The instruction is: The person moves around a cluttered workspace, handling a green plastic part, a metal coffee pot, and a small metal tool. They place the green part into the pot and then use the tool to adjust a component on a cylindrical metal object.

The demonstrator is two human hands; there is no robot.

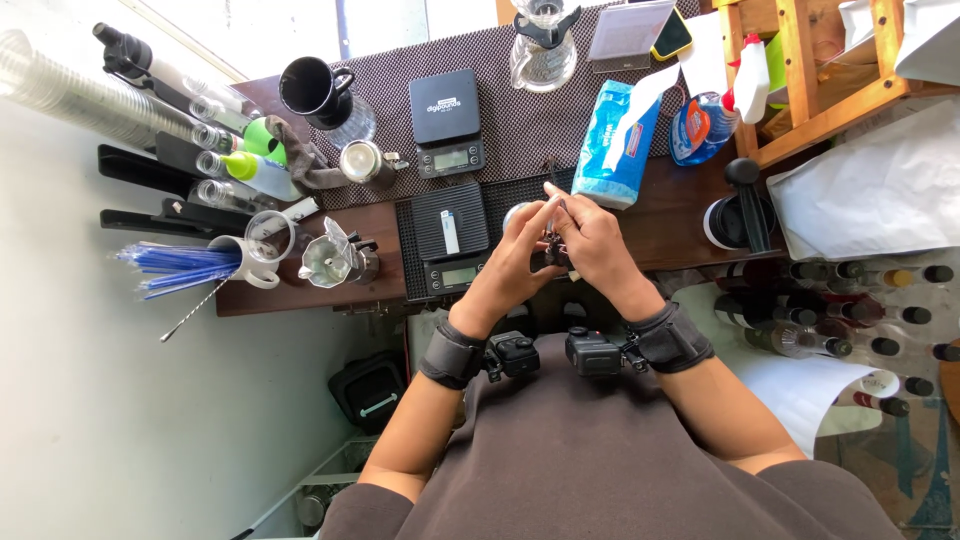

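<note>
Both my left hand [518, 255] and right hand [592, 243] pinch a small dark metal piece [553, 246] together above the near scale [452, 247]; it looks light, stiff, fiddly, best held at its edges.

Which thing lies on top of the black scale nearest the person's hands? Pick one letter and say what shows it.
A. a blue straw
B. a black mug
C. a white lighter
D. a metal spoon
C: a small white lighter lies flat on the ribbed platform of the nearer black scale, just beside the left hand.
</note>
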